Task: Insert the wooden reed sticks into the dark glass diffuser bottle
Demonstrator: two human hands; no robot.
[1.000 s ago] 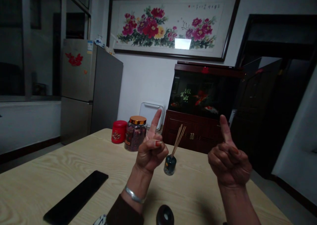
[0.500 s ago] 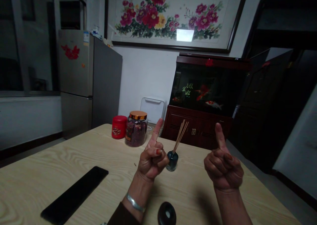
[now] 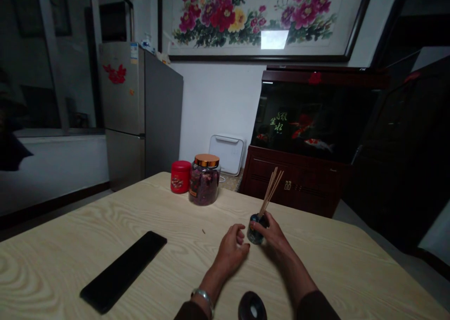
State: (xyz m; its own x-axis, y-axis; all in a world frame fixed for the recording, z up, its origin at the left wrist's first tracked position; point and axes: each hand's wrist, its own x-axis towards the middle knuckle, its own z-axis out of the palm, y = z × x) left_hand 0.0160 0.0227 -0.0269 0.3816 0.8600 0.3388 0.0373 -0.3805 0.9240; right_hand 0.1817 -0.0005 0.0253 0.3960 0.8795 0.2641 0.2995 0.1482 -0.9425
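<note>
Hands (image 3: 230,250) (image 3: 274,235) lowered to bottle (image 3: 254,238), right gripping; slanted reeds (image 3: 270,193) inside.

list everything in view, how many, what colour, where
wooden table: 1, pale tan, foreground
glass reed diffuser: 1, dark blue, right of centre
cylindrical lidded canister: 1, red, far on table
clear lidded jar: 1, copper lid, purplish contents, right of canister
long flat slab: 1, black, left on table
oval object: 1, dark, bottom edge
tiny sliver: 1, brown, table middle
tall fridge: 1, grey, left
framed flower painting: 1, multicoloured, wall
wooden fish tank unit: 1, dark red, right
flat panel: 1, white, behind jar
metal bracelet: 1, silver, left wrist
sleeves: 2, dark brown, bottom
left hand: 1, bare, beside diffuser
right hand: 1, bare, around diffuser
</note>
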